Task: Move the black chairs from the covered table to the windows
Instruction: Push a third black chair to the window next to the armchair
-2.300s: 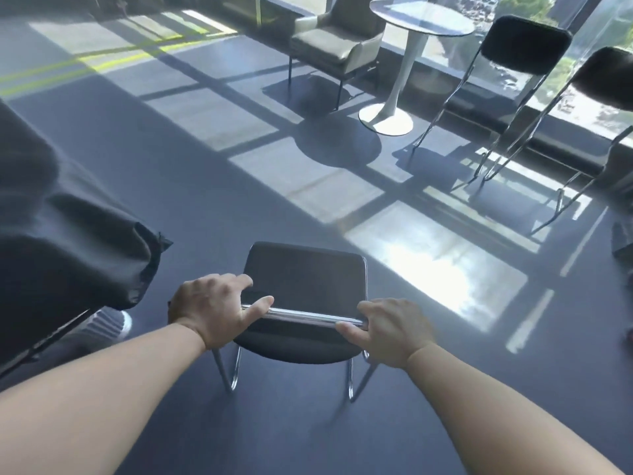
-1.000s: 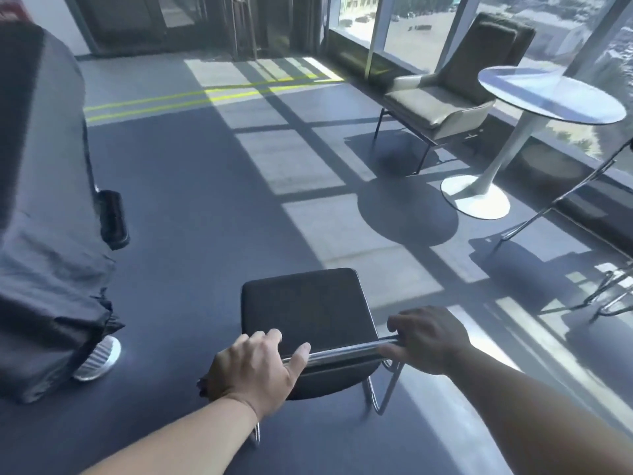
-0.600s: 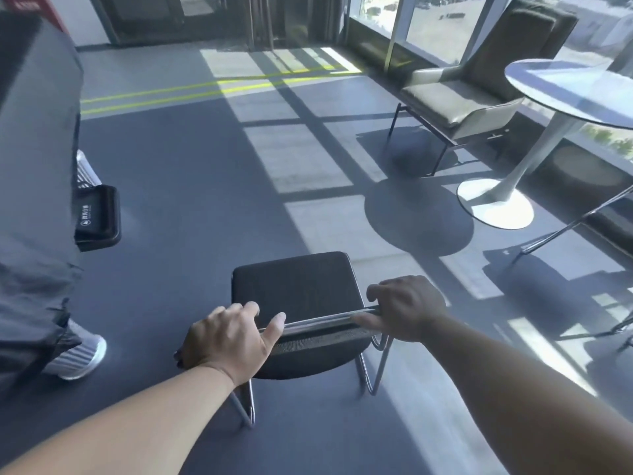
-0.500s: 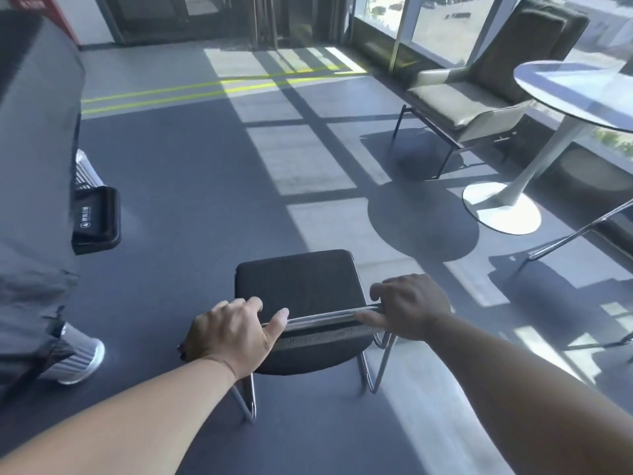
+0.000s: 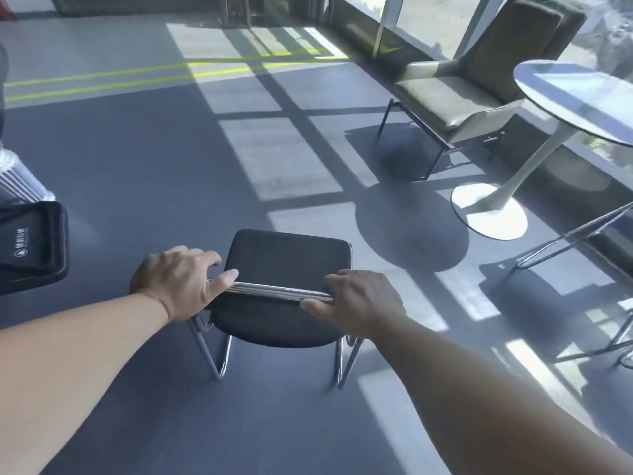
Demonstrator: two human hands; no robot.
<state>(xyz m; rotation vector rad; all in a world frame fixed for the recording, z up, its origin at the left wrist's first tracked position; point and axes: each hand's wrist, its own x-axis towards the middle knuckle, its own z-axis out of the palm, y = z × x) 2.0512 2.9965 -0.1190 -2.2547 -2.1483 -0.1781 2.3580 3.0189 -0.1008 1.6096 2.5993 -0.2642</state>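
A black chair [image 5: 289,260] with a chrome tube frame is right in front of me, seen from behind and above. My left hand [image 5: 180,282] grips the left end of the chrome bar along the top of its backrest. My right hand [image 5: 359,299] grips the right end of the same bar. The chair's chrome legs show below the backrest over the dark floor. The windows [image 5: 431,18] run along the far right wall. Chrome legs of another chair [image 5: 568,241] stick in at the right edge by the windows.
A beige armchair [image 5: 469,87] and a round white pedestal table [image 5: 579,101] stand by the windows at the upper right. A black case [image 5: 32,250] hangs at the left edge beside a person's striped clothing [image 5: 17,176]. Yellow floor lines [image 5: 137,78] cross the far floor.
The view has swung left then back right while I carry the chair. The covered table has slid out of the left edge. Both hands keep their grip on the backrest bar.
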